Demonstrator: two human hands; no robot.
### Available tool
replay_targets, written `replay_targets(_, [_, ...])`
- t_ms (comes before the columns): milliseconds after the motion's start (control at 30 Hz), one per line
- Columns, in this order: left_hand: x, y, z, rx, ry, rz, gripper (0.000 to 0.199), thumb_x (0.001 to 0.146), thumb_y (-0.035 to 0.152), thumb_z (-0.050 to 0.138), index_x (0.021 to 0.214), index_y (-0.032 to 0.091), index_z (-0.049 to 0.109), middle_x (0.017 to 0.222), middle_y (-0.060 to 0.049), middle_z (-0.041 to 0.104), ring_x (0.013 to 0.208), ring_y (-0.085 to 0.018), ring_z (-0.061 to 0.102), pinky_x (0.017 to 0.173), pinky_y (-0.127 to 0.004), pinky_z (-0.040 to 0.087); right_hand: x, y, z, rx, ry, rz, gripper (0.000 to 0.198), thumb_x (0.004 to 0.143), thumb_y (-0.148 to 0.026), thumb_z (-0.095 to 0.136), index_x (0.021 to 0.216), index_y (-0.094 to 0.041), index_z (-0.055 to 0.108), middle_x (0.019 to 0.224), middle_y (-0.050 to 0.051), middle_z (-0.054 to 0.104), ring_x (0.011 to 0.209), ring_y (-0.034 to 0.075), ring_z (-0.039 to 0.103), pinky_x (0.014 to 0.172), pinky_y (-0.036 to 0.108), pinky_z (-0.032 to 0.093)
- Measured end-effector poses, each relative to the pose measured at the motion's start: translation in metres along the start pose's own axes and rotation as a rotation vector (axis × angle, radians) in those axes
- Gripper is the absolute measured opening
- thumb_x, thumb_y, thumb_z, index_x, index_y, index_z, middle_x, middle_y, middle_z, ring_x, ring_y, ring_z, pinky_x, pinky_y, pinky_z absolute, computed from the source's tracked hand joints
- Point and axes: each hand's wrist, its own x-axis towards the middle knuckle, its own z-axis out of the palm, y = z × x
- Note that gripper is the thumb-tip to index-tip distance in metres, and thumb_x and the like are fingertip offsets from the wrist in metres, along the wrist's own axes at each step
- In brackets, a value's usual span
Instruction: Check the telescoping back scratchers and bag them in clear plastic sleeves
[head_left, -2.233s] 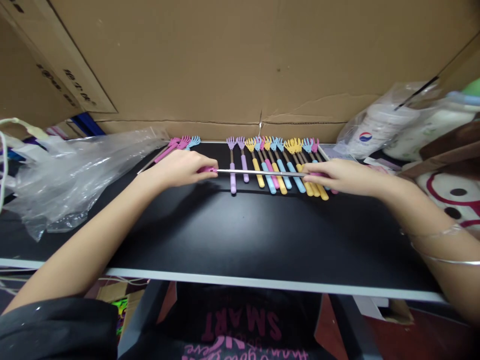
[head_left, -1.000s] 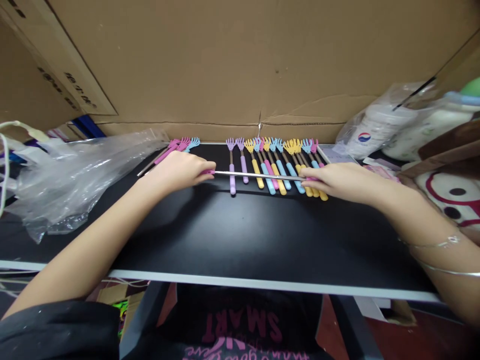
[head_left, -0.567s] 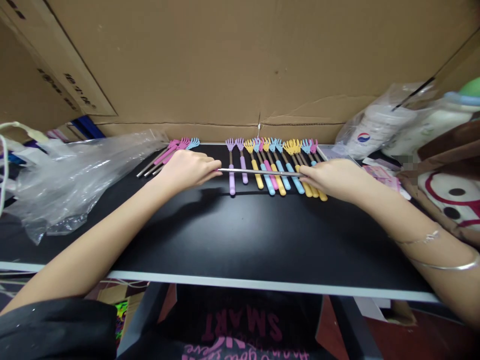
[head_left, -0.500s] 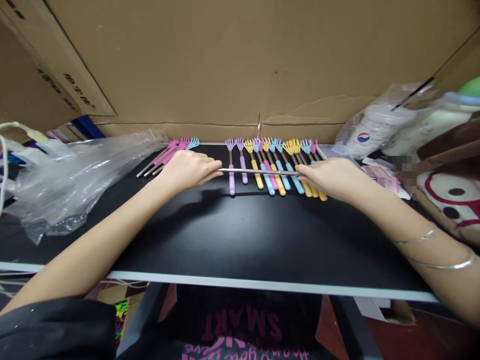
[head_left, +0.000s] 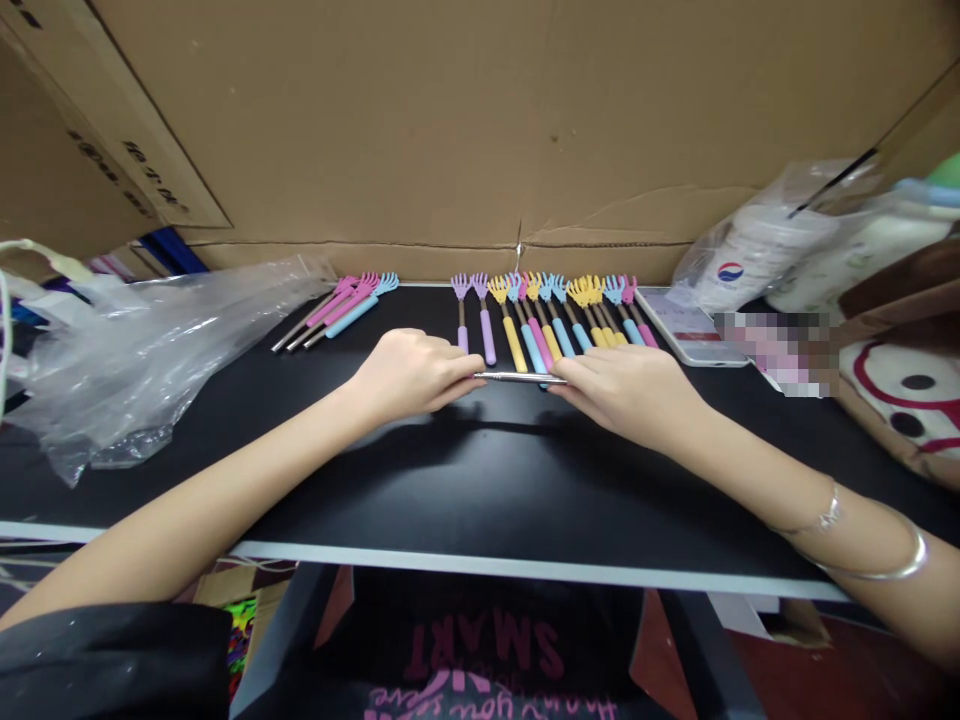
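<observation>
My left hand (head_left: 424, 372) and my right hand (head_left: 630, 392) pinch a telescopic metal rod (head_left: 517, 377) between them, one at each end, level above the black table. Both of the rod's ends are hidden in my fingers. Just behind the hands lies a row of back scratchers with claw heads, among them a purple one (head_left: 487, 335), a yellow one (head_left: 514, 345) and a blue one (head_left: 561, 335). My right hand covers some of their handles. Left of the row rest a blue back scratcher (head_left: 352, 315) and pink-headed ones (head_left: 330, 312) with bare metal rods.
A clear plastic bag (head_left: 150, 350) lies on the left of the black table (head_left: 465, 490). On the right are a phone (head_left: 694, 335), a bagged cup (head_left: 750, 260) and a plush-like brown bag (head_left: 900, 400). A cardboard wall (head_left: 450, 130) stands behind.
My hands have moved closer together and nearer to me, and the rod between them shows much shorter. The phone and the blue back scratcher at left have come into fuller view.
</observation>
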Motion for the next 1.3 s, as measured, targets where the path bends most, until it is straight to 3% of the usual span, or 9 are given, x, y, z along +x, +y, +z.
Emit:
replay_targets(167, [0.0, -0.024, -0.005, 0.009, -0.013, -0.122, 0.051, 0.1, 0.051, 0.03, 0.08, 0.022, 0.066, 0.069, -0.005, 0.068, 0.069, -0.018, 0.064, 0.052, -0.03, 0.02, 0.002, 0.021, -0.001, -0.01, -0.076, 0.062, 0.045, 0.101, -0.044, 0.025, 0.082, -0.021, 0.059, 0.069, 0.007, 0.067, 0.062, 0.018, 0.057, 0.053, 0.03, 0.019])
replay_targets(333, [-0.009, -0.061, -0.011, 0.063, -0.046, -0.29, 0.049, 0.099, 0.054, 0.03, 0.083, 0.024, 0.065, 0.083, -0.006, 0.071, 0.076, -0.02, 0.064, 0.055, -0.03, 0.022, -0.002, 0.064, -0.009, -0.123, -0.144, 0.284, 0.045, 0.099, -0.047, 0.021, 0.089, -0.023, 0.056, 0.074, 0.011, 0.068, 0.059, 0.022, 0.054, 0.051, 0.031, 0.017])
replay_targets(433, [-0.012, -0.069, -0.011, 0.051, -0.091, -0.309, 0.048, 0.098, 0.056, 0.033, 0.084, 0.024, 0.066, 0.085, -0.007, 0.07, 0.077, -0.022, 0.064, 0.056, -0.03, 0.023, -0.005, 0.072, -0.011, -0.144, -0.177, 0.279, 0.042, 0.099, -0.047, 0.022, 0.091, -0.023, 0.055, 0.074, 0.012, 0.068, 0.057, 0.022, 0.053, 0.05, 0.03, 0.017])
replay_targets(700, [-0.01, -0.064, -0.01, 0.082, -0.113, -0.219, 0.044, 0.098, 0.049, 0.035, 0.081, 0.022, 0.066, 0.079, -0.007, 0.069, 0.075, -0.021, 0.065, 0.056, -0.029, 0.025, -0.005, 0.067, -0.004, -0.12, -0.252, 0.24, 0.041, 0.099, -0.046, 0.023, 0.089, -0.022, 0.056, 0.078, 0.012, 0.07, 0.056, 0.02, 0.053, 0.05, 0.03, 0.019])
replay_targets(833, [-0.009, -0.06, -0.005, 0.078, -0.069, -0.166, 0.045, 0.099, 0.045, 0.035, 0.075, 0.021, 0.063, 0.072, -0.006, 0.068, 0.069, -0.018, 0.063, 0.056, -0.029, 0.025, -0.002, 0.057, -0.001, -0.148, -0.173, 0.185, 0.041, 0.1, -0.041, 0.024, 0.082, -0.022, 0.055, 0.072, 0.011, 0.069, 0.058, 0.019, 0.055, 0.051, 0.03, 0.018])
replay_targets(1067, [-0.003, -0.006, 0.009, -0.052, 0.112, 0.113, 0.044, 0.101, 0.042, 0.038, 0.072, 0.018, 0.061, 0.06, 0.0, 0.064, 0.055, -0.012, 0.058, 0.052, -0.026, 0.024, -0.003, -0.004, 0.01, -0.049, -0.068, -0.061, 0.036, 0.1, -0.037, 0.033, 0.082, -0.02, 0.06, 0.054, 0.002, 0.062, 0.047, 0.015, 0.054, 0.048, 0.028, 0.012])
replay_targets(1200, [-0.002, 0.003, 0.007, -0.04, 0.223, 0.099, 0.042, 0.1, 0.039, 0.041, 0.07, 0.018, 0.061, 0.059, 0.0, 0.063, 0.054, -0.012, 0.058, 0.051, -0.026, 0.023, -0.005, -0.005, 0.005, -0.047, -0.007, -0.059, 0.04, 0.101, -0.037, 0.031, 0.083, -0.018, 0.061, 0.057, 0.003, 0.064, 0.049, 0.014, 0.056, 0.049, 0.027, 0.013])
replay_targets(1300, [-0.001, 0.001, 0.004, -0.05, 0.2, 0.078, 0.04, 0.099, 0.038, 0.043, 0.07, 0.018, 0.061, 0.059, 0.0, 0.063, 0.055, -0.012, 0.058, 0.051, -0.026, 0.02, -0.005, 0.001, 0.0, -0.041, -0.017, -0.054, 0.043, 0.101, -0.04, 0.029, 0.084, -0.018, 0.062, 0.058, 0.003, 0.064, 0.05, 0.014, 0.057, 0.05, 0.026, 0.014])
